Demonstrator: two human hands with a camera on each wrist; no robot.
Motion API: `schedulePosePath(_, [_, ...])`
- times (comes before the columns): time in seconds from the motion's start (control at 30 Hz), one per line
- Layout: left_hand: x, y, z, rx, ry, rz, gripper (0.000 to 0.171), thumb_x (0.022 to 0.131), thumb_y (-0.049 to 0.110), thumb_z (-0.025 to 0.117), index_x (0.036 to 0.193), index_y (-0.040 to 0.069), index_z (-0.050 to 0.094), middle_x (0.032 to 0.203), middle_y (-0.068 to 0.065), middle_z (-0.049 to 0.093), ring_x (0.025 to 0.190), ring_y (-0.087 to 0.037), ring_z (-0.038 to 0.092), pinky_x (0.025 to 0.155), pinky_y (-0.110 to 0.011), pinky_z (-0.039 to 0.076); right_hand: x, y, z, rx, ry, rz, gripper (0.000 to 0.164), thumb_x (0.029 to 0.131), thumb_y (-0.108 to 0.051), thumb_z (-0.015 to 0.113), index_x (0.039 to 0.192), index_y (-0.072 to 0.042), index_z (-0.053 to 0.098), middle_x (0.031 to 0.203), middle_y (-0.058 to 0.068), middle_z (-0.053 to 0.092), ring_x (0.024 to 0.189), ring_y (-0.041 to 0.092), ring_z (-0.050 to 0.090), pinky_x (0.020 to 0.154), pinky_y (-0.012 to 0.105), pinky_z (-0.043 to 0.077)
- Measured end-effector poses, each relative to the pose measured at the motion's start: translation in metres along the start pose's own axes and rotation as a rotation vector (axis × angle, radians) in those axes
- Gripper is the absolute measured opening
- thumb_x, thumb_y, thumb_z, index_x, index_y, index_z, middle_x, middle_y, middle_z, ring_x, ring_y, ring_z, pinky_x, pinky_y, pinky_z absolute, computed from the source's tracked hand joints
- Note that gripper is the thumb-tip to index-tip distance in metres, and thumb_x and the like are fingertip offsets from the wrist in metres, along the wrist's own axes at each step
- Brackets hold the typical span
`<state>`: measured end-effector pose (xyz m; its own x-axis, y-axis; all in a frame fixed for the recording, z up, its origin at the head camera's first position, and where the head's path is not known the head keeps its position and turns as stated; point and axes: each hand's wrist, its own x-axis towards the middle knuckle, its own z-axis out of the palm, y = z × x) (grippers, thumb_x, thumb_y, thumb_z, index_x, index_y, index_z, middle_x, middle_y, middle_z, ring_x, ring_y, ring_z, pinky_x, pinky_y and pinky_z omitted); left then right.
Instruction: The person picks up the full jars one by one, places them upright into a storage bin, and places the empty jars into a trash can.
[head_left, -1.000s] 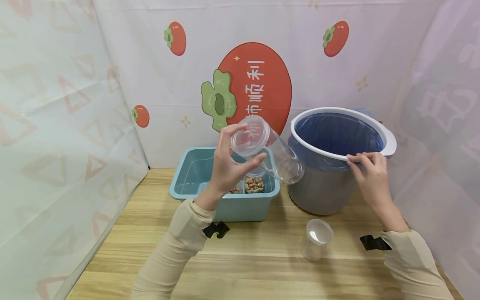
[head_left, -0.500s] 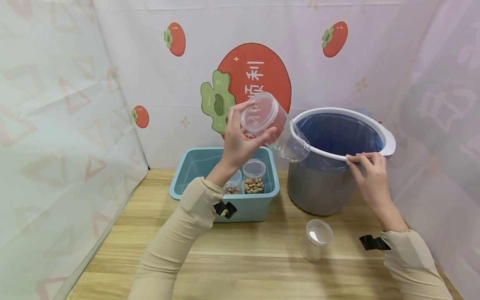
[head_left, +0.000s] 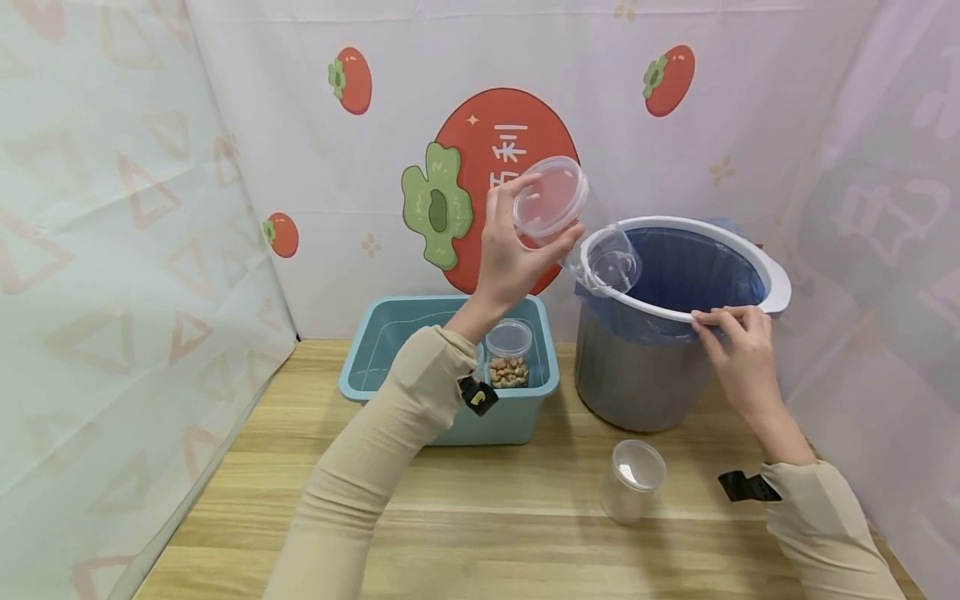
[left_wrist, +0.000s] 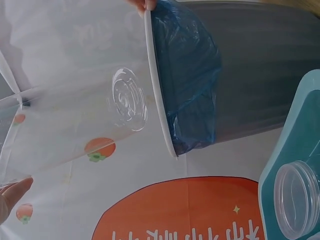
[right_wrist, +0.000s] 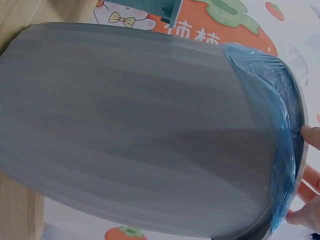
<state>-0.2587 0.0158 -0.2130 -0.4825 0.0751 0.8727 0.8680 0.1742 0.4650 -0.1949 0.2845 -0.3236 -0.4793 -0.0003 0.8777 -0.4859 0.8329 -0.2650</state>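
Observation:
My left hand [head_left: 510, 257] holds a clear plastic jar [head_left: 617, 268] by its wide lidded end, the thumb below. Tilted, the jar has its base over the left rim of a grey trash can [head_left: 637, 383]; no contents show in it. The left wrist view shows the jar's ringed base [left_wrist: 129, 99] near the white rim [left_wrist: 159, 95]. On the can's near rim my right hand [head_left: 742, 354] pinches the edge, over a blue bag liner [head_left: 675, 262]. In the right wrist view, fingers [right_wrist: 311, 182] lie along that rim.
A teal tub [head_left: 397, 325] stands left of the can, with a lidded jar of nuts [head_left: 510, 367] in it; my left arm covers part of the tub. Another clear jar [head_left: 633, 483] stands upright on the wooden table [head_left: 525, 533]. Printed curtains enclose the sides and back.
My left hand has moved up and to the right with the clear jar, from above the tub to the trash can's left rim. My right hand has stayed on the rim.

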Motion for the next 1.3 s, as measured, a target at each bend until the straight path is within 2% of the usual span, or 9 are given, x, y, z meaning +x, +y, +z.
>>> schedulePosePath(0.17, [0.006,-0.002,0.013,0.029,-0.019,0.014,0.064,0.07,0.021,0.074,0.121,0.002,0.041,0.115,-0.014,0.042,0.107,-0.016,0.041,0.083,-0.017,0.04,-0.001,0.001,0.0,-0.004,-0.004,0.004,0.02,0.065,0.016,0.067,0.083,0.01,0.06,0.087,0.027,0.047,0.084,0.042,0.041,0.076,0.049,0.027])
schedulePosePath(0.4, [0.006,-0.005,0.029,0.031,-0.048,0.017,0.064,0.07,0.019,0.074,0.12,0.001,0.038,0.117,-0.013,0.041,0.108,-0.017,0.04,0.084,-0.014,0.038,-0.001,0.0,0.001,-0.001,0.004,0.002,0.021,0.064,0.017,0.067,0.083,0.01,0.06,0.086,0.027,0.047,0.084,0.042,0.042,0.076,0.049,0.027])
schedulePosePath(0.57, [0.005,-0.006,0.039,0.014,-0.073,0.002,0.065,0.07,0.018,0.075,0.12,0.0,0.038,0.118,-0.013,0.039,0.107,-0.02,0.041,0.071,-0.015,0.045,-0.001,0.0,0.002,0.006,0.01,-0.002,0.021,0.064,0.017,0.067,0.082,0.01,0.061,0.086,0.027,0.047,0.084,0.042,0.042,0.077,0.048,0.027])
schedulePosePath(0.63, [0.004,-0.006,0.042,0.011,-0.1,-0.021,0.067,0.07,0.019,0.075,0.121,0.001,0.037,0.119,-0.013,0.038,0.107,-0.02,0.041,0.07,-0.014,0.045,0.0,0.0,0.002,0.009,0.014,-0.001,0.021,0.064,0.017,0.067,0.082,0.01,0.061,0.086,0.027,0.048,0.084,0.042,0.043,0.077,0.048,0.027])
schedulePosePath(0.77, [0.003,-0.007,0.048,0.026,-0.148,-0.059,0.069,0.069,0.019,0.076,0.123,0.002,0.036,0.121,-0.012,0.037,0.11,-0.017,0.042,0.083,-0.013,0.04,0.0,0.0,0.002,0.01,0.021,0.003,0.02,0.064,0.017,0.067,0.082,0.009,0.061,0.086,0.027,0.048,0.085,0.042,0.043,0.078,0.047,0.028])
schedulePosePath(0.9, [-0.002,-0.011,0.055,0.074,-0.177,-0.063,0.07,0.067,0.02,0.077,0.122,0.001,0.039,0.12,-0.013,0.038,0.113,-0.021,0.043,0.088,-0.015,0.037,-0.001,0.0,0.002,0.01,0.021,0.007,0.02,0.064,0.017,0.067,0.082,0.009,0.061,0.087,0.027,0.048,0.084,0.041,0.043,0.079,0.046,0.027])
schedulePosePath(1.07, [-0.011,-0.016,0.061,0.156,-0.231,-0.099,0.072,0.067,0.027,0.077,0.124,0.005,0.038,0.119,-0.012,0.039,0.109,-0.019,0.046,0.083,-0.017,0.042,0.0,0.0,0.001,0.006,0.012,0.009,0.021,0.064,0.017,0.067,0.082,0.009,0.061,0.087,0.027,0.048,0.084,0.042,0.042,0.076,0.047,0.027])
schedulePosePath(1.3, [-0.024,-0.025,0.072,0.154,-0.239,-0.108,0.072,0.066,0.024,0.078,0.123,0.005,0.038,0.116,-0.012,0.038,0.099,-0.019,0.048,0.078,-0.016,0.044,-0.001,0.0,0.0,0.002,-0.001,0.018,0.02,0.065,0.016,0.067,0.083,0.009,0.061,0.088,0.027,0.048,0.086,0.043,0.041,0.077,0.048,0.027])
